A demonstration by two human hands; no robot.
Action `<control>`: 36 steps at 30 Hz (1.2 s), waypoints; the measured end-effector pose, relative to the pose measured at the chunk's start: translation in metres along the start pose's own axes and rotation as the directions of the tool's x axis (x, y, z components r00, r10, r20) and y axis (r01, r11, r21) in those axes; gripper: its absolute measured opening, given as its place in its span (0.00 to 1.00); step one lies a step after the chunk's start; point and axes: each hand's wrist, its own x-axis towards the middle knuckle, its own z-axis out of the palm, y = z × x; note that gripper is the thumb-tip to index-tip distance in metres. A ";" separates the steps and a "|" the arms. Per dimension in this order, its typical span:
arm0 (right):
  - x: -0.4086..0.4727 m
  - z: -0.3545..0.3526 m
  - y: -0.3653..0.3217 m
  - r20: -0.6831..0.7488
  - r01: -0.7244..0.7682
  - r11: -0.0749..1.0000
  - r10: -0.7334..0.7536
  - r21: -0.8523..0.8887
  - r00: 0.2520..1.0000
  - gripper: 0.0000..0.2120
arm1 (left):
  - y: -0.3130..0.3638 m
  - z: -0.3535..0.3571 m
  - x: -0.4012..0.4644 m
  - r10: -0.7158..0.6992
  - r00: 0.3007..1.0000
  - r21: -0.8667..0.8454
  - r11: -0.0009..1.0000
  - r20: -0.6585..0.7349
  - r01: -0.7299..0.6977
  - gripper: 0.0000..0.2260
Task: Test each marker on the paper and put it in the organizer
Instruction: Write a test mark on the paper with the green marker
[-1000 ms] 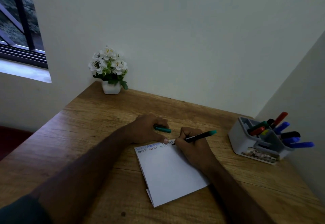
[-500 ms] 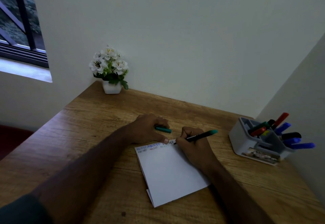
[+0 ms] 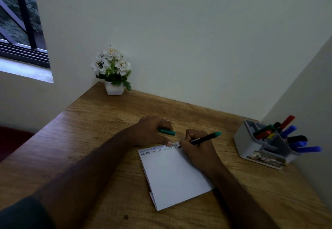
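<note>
The person sits at a wooden counter in a corner of the room. The right hand pinches a teal-ended marker, fingers curled round the dark barrel, with the tip set on the top edge of the paper, at the right end of two rows of small test letters. The left hand rests at the paper's top edge, one fingertip pressing the sheet flat; its curled fingers hold the marker's teal cap, which juts out to the right of the hand. The paper lies folded on the counter between the two forearms, its lower part blank.

The organizer, a grey and white caddy, stands to the right against the side wall, well apart from the paper. It already carries several capped markers in red, green, blue and black, leaning outward.

Step in hand, by judgement: testing the teal marker. No loose marker shows elsewhere on the counter, so this may be the last.

The next move calls for lifting the tip, bringing cap and barrel together, then reaching right to a free slot without knocking the leaning markers. A potted white flower stands at the far edge.
</note>
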 end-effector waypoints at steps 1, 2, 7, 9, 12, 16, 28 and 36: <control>0.000 0.000 0.000 0.002 -0.001 1.000 0.001 0.001 1.000 0.15 | 0.000 0.000 0.000 0.001 1.000 0.003 1.000 0.004 -0.001 0.28; -0.001 0.000 0.001 0.006 0.001 1.000 -0.001 0.005 1.000 0.15 | 0.000 0.000 0.001 -0.006 1.000 0.002 1.000 0.009 0.006 0.28; 0.002 0.001 0.001 -0.012 0.005 1.000 -0.005 -0.001 1.000 0.14 | 0.001 -0.001 0.001 -0.003 1.000 0.003 1.000 -0.004 0.003 0.28; 0.002 0.001 0.002 -0.025 0.005 1.000 -0.005 -0.007 1.000 0.14 | 0.001 -0.001 0.000 -0.001 1.000 0.001 1.000 -0.003 0.001 0.28; 0.002 0.002 0.001 -0.013 0.010 1.000 -0.010 -0.009 1.000 0.14 | 0.001 -0.002 -0.001 0.006 1.000 -0.009 1.000 0.003 -0.006 0.30; 0.000 0.000 -0.002 -0.005 0.007 1.000 -0.007 0.013 1.000 0.13 | 0.000 0.000 0.000 -0.003 1.000 -0.002 1.000 -0.004 0.003 0.28; 0.003 0.000 0.001 -0.030 0.007 1.000 -0.007 -0.004 1.000 0.16 | 0.000 -0.001 0.001 -0.005 1.000 -0.009 1.000 -0.010 0.005 0.27; 0.004 0.000 0.002 -0.035 0.010 1.000 -0.010 -0.015 0.999 0.17 | 0.001 -0.001 0.001 -0.006 1.000 0.009 1.000 -0.009 0.006 0.27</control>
